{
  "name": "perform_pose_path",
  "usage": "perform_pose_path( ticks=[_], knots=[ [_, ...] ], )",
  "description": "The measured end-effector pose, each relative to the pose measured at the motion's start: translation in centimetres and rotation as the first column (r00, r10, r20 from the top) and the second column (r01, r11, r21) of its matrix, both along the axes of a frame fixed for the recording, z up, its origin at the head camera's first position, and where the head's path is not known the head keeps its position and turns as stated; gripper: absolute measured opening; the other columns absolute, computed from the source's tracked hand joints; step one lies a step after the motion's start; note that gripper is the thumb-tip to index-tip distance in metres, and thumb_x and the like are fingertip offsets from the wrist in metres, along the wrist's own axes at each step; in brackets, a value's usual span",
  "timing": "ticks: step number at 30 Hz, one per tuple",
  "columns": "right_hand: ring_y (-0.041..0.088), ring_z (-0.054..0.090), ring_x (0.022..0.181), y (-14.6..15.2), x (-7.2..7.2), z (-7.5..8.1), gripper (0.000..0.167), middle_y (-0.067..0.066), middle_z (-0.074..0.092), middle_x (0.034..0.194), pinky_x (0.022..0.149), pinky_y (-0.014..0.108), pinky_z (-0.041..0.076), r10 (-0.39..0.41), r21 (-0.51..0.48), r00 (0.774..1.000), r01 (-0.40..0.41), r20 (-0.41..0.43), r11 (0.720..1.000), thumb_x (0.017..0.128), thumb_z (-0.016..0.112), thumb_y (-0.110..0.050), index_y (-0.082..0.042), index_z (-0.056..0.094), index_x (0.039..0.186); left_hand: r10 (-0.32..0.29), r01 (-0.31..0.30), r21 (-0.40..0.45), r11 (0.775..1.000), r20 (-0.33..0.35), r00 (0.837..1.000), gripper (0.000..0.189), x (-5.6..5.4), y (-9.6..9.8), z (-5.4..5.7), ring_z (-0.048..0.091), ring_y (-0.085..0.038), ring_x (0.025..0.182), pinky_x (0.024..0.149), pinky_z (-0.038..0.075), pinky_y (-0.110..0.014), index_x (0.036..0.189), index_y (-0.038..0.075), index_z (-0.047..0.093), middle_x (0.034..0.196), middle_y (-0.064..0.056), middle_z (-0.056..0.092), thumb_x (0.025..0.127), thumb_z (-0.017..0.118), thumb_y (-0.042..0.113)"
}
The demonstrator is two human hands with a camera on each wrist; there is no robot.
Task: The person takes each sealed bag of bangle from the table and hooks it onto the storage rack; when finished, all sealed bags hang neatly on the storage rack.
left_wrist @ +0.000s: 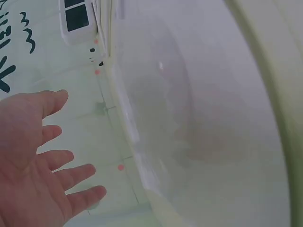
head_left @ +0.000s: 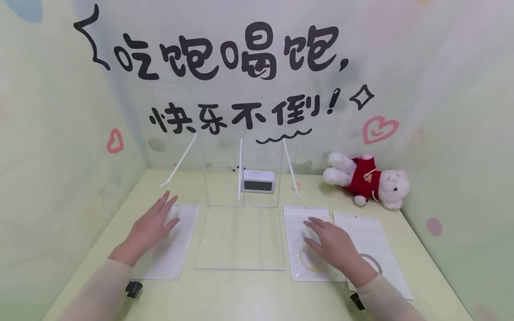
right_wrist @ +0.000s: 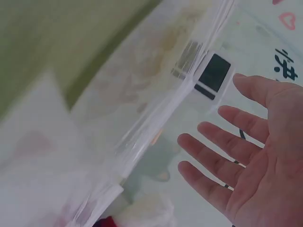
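My left hand (head_left: pixel 148 227) hovers over a white zip bag (head_left: pixel 170 263) on the left of the table, its fingers spread and holding nothing. Over on the right, my right hand (head_left: pixel 333 245) is above a clear-fronted bag (head_left: pixel 295 267) with a pale yellow ring-shaped item (head_left: pixel 301 263) inside. Its fingers are extended with nothing between them. Beside that bag lies another white bag (head_left: pixel 395 267) showing a grey ring (head_left: pixel 373 261), partly covered by the right wrist. Between the hands stands a white wire rack (head_left: pixel 238 269) with three slanted prongs (head_left: pixel 240 178).
Behind the rack sits a white digital clock (head_left: pixel 259 182). A small orange ring (head_left: pixel 296 186) lies near it. At the back right a white plush bear (head_left: pixel 395 189) in a red top lies on its side. Printed cloth walls (head_left: pixel 462 178) enclose the table (head_left: pixel 237 298).
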State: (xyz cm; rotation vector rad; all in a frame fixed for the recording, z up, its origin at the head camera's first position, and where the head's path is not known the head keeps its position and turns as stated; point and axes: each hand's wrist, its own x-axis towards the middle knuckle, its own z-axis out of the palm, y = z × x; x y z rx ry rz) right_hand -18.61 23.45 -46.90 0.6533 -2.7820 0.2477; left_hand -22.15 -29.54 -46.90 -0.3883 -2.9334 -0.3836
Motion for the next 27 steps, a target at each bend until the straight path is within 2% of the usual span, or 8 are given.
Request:
perform_pose_path(
  ticks=[3, 10, 15, 19, 23, 27],
  knots=[
    [0.033, 0.070, 0.114, -1.3, 0.6, -0.1, 0.044, 0.010, 0.070, 0.131, 0.089, 0.050, 0.061, 0.057, -0.011, 0.998, -0.057, 0.018, 0.998, 0.090, 0.080, -0.030, -0.012, 0.070, 0.129, -0.005, 0.005, 0.021, 1.000, 0.040, 0.999, 0.067, -0.6, -1.1, -0.1, 0.036, -0.052, 0.146, 0.097, 0.051, -0.070, 0.158, 0.006, 0.037, 0.167, -0.025, 0.027, 0.101, 0.065, 0.029],
    [0.028, 0.069, 0.116, -3.1, 1.2, -0.4, 0.041, 0.007, 0.072, 0.129, 0.094, 0.046, 0.060, 0.173, 0.002, 0.981, -0.174, 0.092, 0.985, 0.088, 0.082, -0.031, -0.013, 0.074, 0.124, -0.031, 0.019, 0.112, 0.994, 0.102, 0.994, 0.055, -1.8, -3.9, -0.4, 0.039, -0.053, 0.142, 0.113, 0.036, -0.072, 0.149, 0.002, 0.049, 0.155, -0.028, 0.043, 0.100, 0.067, 0.019],
    [0.025, 0.069, 0.115, -3.9, 1.0, -0.4, 0.040, 0.005, 0.073, 0.125, 0.096, 0.044, 0.059, 0.255, -0.018, 0.962, -0.255, 0.099, 0.967, 0.087, 0.082, -0.030, -0.012, 0.075, 0.121, 0.012, -0.056, 0.218, 0.974, 0.199, 0.980, 0.053, -3.1, -6.3, -0.6, 0.040, -0.053, 0.140, 0.113, 0.036, -0.071, 0.148, 0.005, 0.050, 0.152, -0.028, 0.048, 0.101, 0.067, 0.021],
    [0.023, 0.070, 0.108, -4.4, 0.9, -0.7, 0.039, 0.002, 0.074, 0.117, 0.095, 0.043, 0.059, 0.295, -0.011, 0.952, -0.295, 0.086, 0.955, 0.084, 0.085, -0.030, -0.012, 0.076, 0.117, 0.030, -0.112, 0.274, 0.955, 0.284, 0.958, 0.058, -4.5, -8.0, -1.2, 0.048, -0.052, 0.133, 0.107, 0.047, -0.067, 0.151, 0.007, 0.049, 0.150, -0.028, 0.049, 0.101, 0.068, 0.027],
    [0.021, 0.070, 0.106, -4.7, 0.9, -1.0, 0.038, 0.001, 0.074, 0.114, 0.095, 0.042, 0.058, 0.312, 0.000, 0.945, -0.313, 0.104, 0.950, 0.082, 0.085, -0.031, -0.012, 0.077, 0.115, 0.040, -0.140, 0.289, 0.947, 0.327, 0.944, 0.060, -5.5, -9.1, -1.8, 0.056, -0.048, 0.122, 0.093, 0.057, -0.055, 0.149, 0.005, 0.052, 0.140, -0.029, 0.056, 0.098, 0.072, 0.030],
    [0.021, 0.069, 0.106, -4.9, 0.9, -1.2, 0.037, 0.001, 0.073, 0.114, 0.094, 0.043, 0.058, 0.317, 0.002, 0.942, -0.319, 0.115, 0.948, 0.081, 0.086, -0.031, -0.012, 0.078, 0.112, 0.021, -0.135, 0.309, 0.941, 0.344, 0.939, 0.058, -6.1, -10.2, -2.1, 0.059, -0.040, 0.114, 0.080, 0.055, -0.037, 0.146, 0.002, 0.055, 0.132, -0.027, 0.062, 0.096, 0.074, 0.027]
  ],
)
